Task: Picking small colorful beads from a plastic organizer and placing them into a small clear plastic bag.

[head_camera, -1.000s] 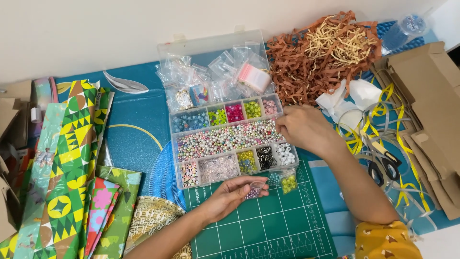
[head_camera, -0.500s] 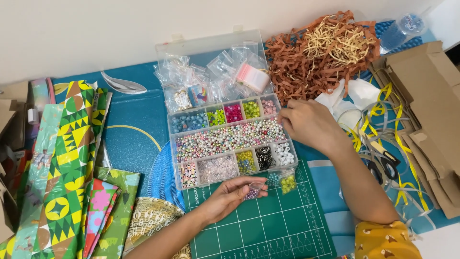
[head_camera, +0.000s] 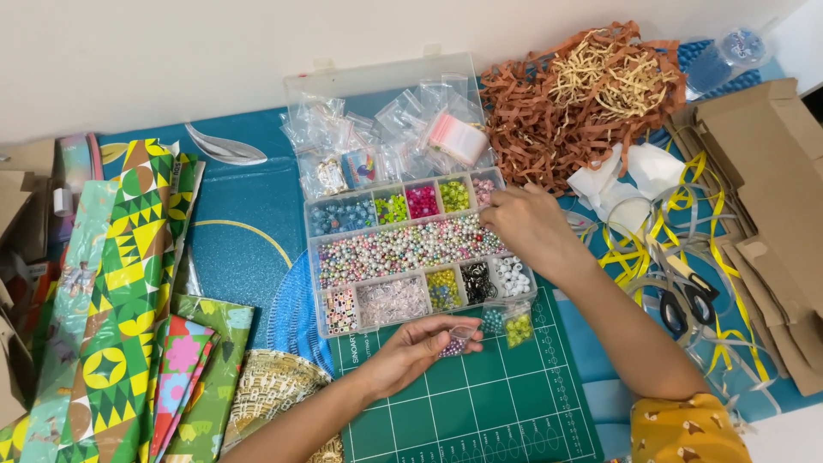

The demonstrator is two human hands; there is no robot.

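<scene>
- My left hand (head_camera: 411, 351) lies palm up on the green cutting mat (head_camera: 480, 411), just in front of the bead organiser box (head_camera: 411, 257). Its fingers are loosely cupped around a small heap of pastel beads (head_camera: 454, 345) and are not pinching anything.
- My right hand (head_camera: 531, 227) reaches over the right end of the box, with its fingers bunched together and pointing down at the long middle compartment of mixed pearl beads (head_camera: 403, 249). I cannot tell whether a bead is caught between the fingertips.
- The box sits open in the middle of the surface with its clear lid (head_camera: 386, 77) tipped back toward the far edge. Small clear bags (head_camera: 386, 137) are heaped on the lid.
- As I judge it, the picking is under way. A few beads are gathered in my left palm, while the compartments look full and no string or finished piece shows anywhere.
- Two little bags of beads (head_camera: 506, 324) lie on the mat just beside the box's near right corner.
- Patterned wrapping paper (head_camera: 120, 291) is stacked along the left edge. Shredded brown paper (head_camera: 583, 94) fills the far right, with yellow ribbon (head_camera: 634, 249) and black scissors (head_camera: 686, 300) near the right edge.
</scene>
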